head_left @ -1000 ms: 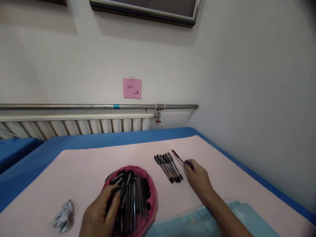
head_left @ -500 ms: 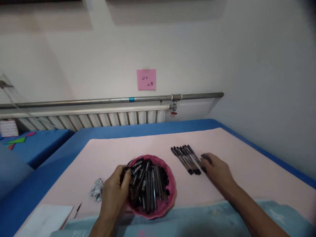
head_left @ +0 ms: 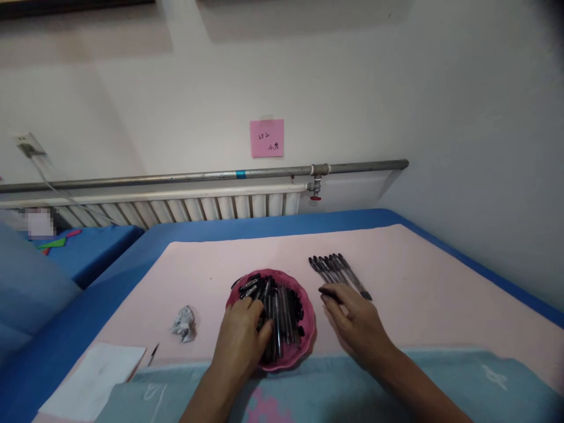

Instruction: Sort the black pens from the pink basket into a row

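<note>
A round pink basket point(head_left: 312, 329) with a wavy rim holds many pen parts: clear barrels point(head_left: 282, 320) on the right and black caps point(head_left: 298, 305) along the side. My left hand point(head_left: 240, 336) reaches over its left side, fingers curled down among the pens; whatever they grip is hidden. Beyond and right of the basket, several capped black pens point(head_left: 335, 267) lie side by side in a slanted row. My right hand point(head_left: 358, 317) is just in front of that row, thumb and fingers pinched together. What lies in the pinch, if anything, cannot be made out.
Pink paper point(head_left: 211, 264) covers the blue table point(head_left: 264, 222). To the left lie a crumpled wrapper point(head_left: 184, 324), a thin dark pen part point(head_left: 153, 354) and a white sheet point(head_left: 92, 376). A teal cloth point(head_left: 335, 388) borders the front; a radiator point(head_left: 220, 208) runs behind.
My left hand has moved right, from the basket's left rim to over its pens. My right hand has come left from the far end of the pen row to its near side.
</note>
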Demonstrator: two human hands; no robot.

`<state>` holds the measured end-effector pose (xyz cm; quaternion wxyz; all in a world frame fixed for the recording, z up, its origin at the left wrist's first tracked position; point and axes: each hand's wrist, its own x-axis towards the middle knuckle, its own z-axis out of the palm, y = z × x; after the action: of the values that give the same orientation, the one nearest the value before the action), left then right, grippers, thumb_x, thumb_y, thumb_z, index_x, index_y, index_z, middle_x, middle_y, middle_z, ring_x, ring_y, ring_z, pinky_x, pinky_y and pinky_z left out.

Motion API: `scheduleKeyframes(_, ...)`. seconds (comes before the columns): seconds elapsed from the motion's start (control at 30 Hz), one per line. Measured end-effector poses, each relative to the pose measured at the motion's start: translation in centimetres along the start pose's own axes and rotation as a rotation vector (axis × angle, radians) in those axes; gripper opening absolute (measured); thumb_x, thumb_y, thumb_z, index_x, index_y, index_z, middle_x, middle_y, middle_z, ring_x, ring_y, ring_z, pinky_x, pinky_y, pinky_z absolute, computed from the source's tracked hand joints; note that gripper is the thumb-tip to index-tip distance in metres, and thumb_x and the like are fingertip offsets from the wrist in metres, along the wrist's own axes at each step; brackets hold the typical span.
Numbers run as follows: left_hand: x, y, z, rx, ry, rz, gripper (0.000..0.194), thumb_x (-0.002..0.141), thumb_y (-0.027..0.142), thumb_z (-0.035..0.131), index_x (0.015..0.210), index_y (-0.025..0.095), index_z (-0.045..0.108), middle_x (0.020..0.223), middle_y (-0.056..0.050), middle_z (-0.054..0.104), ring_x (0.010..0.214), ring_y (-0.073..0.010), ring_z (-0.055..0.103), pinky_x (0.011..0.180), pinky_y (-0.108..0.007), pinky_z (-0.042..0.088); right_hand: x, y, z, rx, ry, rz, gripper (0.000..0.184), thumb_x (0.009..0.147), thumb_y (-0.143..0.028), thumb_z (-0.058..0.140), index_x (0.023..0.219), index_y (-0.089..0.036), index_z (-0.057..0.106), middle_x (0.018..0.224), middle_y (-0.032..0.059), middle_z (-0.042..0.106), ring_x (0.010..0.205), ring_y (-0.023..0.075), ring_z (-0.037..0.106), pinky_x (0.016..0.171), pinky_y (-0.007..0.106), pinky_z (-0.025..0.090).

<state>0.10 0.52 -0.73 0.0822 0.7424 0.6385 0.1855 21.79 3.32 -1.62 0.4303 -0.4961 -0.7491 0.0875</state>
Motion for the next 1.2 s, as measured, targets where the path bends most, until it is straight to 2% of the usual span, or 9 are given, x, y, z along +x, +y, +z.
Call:
scheduleKeyframes(0.13, -0.1, 0.8, 0.2, 0.13, -0.078, -0.032, 0.016, 0.073, 0.029, 0.05, 0.078, 0.017, 0.06, 0.087, -0.01, 0.061, 0.086, -0.0269, 0.054, 0.074, -0.039, 0.038, 0.0, -0.6, 0.4, 0.009, -0.055, -0.033, 0.016, 0.082, -0.021, 0.044, 0.088, -0.019, 0.058, 0.085, 0.0053, 0.064, 0.079, 0.0185, 0.059, 0.071, 0.03, 0.045)
scheduleKeyframes(0.3, 0.0, 1.0, 0.1, 0.167, -0.157, -0.084, 0.024, 0.074, 0.027, 0.044, 0.08, 0.014, 0.063, 0.088, -0.013, 0.063, 0.087, -0.028, 0.056, 0.075, -0.041, 0.038, 0.0, -0.9, 0.8, 0.034, -0.123, -0.03, 0.016, 0.083, -0.019, 0.043, 0.087, -0.019, 0.059, 0.083, 0.0042, 0.064, 0.078, 0.0174, 0.057, 0.07, 0.03, 0.044)
scheduleKeyframes(0.47, 0.0, 1.0, 0.3, 0.126, -0.125, -0.123, 0.025, 0.073, 0.024, 0.041, 0.078, 0.013, 0.063, 0.085, -0.014, 0.064, 0.082, -0.0267, 0.057, 0.074, -0.038, 0.038, 0.0, -1.2, 1.0, 0.076, -0.147, -0.027, 0.017, 0.083, -0.018, 0.044, 0.087, -0.019, 0.06, 0.083, 0.0039, 0.064, 0.078, 0.017, 0.057, 0.071, 0.029, 0.043)
scheduleKeyframes(0.6, 0.0, 0.3, -0.4, -0.068, -0.01, -0.201, 0.021, 0.075, 0.026, 0.041, 0.074, 0.016, 0.059, 0.081, -0.009, 0.062, 0.075, -0.0212, 0.057, 0.067, -0.031, 0.037, 0.0, -1.2, 1.1, 0.071, -0.167, -0.02, 0.017, 0.083, -0.019, 0.044, 0.087, -0.02, 0.06, 0.083, 0.0038, 0.065, 0.078, 0.0173, 0.057, 0.071, 0.029, 0.043)
scheduleKeyframes(0.77, 0.1, -1.2, -1.7, -0.513, 0.147, -0.358, 0.02, 0.075, 0.035, 0.045, 0.071, 0.019, 0.055, 0.061, 0.002, 0.056, 0.06, -0.0143, 0.051, 0.056, -0.024, 0.034, -0.1, -0.9, 1.2, 0.069, -0.184, -0.018, 0.017, 0.083, -0.02, 0.044, 0.087, -0.02, 0.06, 0.084, 0.0041, 0.064, 0.079, 0.0177, 0.057, 0.071, 0.029, 0.043)
scheduleKeyframes(0.9, 0.2, -1.8, -1.9, -0.863, 0.206, -0.418, 0.021, 0.071, 0.038, 0.05, 0.066, 0.018, 0.053, 0.057, 0.004, 0.053, 0.057, -0.0125, 0.048, 0.053, -0.022, 0.034, 0.7, -1.6, 0.8, 0.046, -0.218, 0.011, 0.018, 0.084, -0.02, 0.04, 0.086, -0.019, 0.058, 0.081, 0.0032, 0.063, 0.075, 0.0163, 0.057, 0.067, 0.027, 0.041)
scheduleKeyframes(1.07, 0.4, -1.6, -1.7, -1.053, 0.173, -0.444, 0.018, 0.07, 0.034, 0.054, 0.065, 0.017, 0.053, 0.056, 0.005, 0.052, 0.055, -0.01, 0.047, 0.052, -0.02, 0.035, 2.5, -4.1, 0.6, -0.234, -0.505, 0.009, 0.017, 0.081, -0.018, 0.039, 0.08, -0.019, 0.056, 0.072, 0.0007, 0.062, 0.067, 0.0152, 0.056, 0.057, 0.024, 0.034)
scheduleKeyframes(1.2, 0.4, -1.5, -1.5, -1.123, 0.158, -0.45, 0.015, 0.069, 0.031, 0.055, 0.072, 0.017, 0.054, 0.06, 0.004, 0.056, 0.056, -0.0093, 0.049, 0.053, -0.019, 0.037, 3.3, -5.7, 1.8, -0.443, -0.659, -0.028, 0.015, 0.075, -0.016, 0.043, 0.083, -0.017, 0.056, 0.077, 0.0057, 0.065, 0.07, 0.0194, 0.059, 0.055, 0.026, 0.03)
